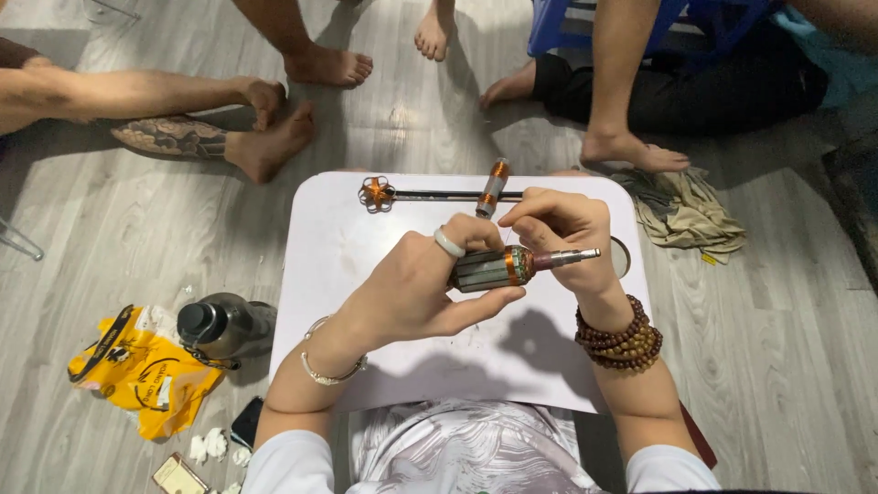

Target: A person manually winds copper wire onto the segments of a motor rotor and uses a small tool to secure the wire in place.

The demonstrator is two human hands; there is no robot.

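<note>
My left hand (416,288), with a silver ring on the thumb, grips a motor armature (498,267) above a small white table (329,265). The armature has a grey laminated core, a copper-coloured commutator band and a steel shaft sticking out to the right. My right hand (558,229), with wooden bead bracelets on the wrist, pinches at the armature near the commutator end. At the far edge of the table lie a second armature (494,186) and a dark rod with a small copper wire coil (377,193) at its left end.
On the floor to the left are a yellow plastic bag (137,375), a dark metal bottle (219,325) and white scraps. A crumpled cloth (681,210) lies right of the table. Other people's bare feet and legs ring the far side, near a blue stool (567,23).
</note>
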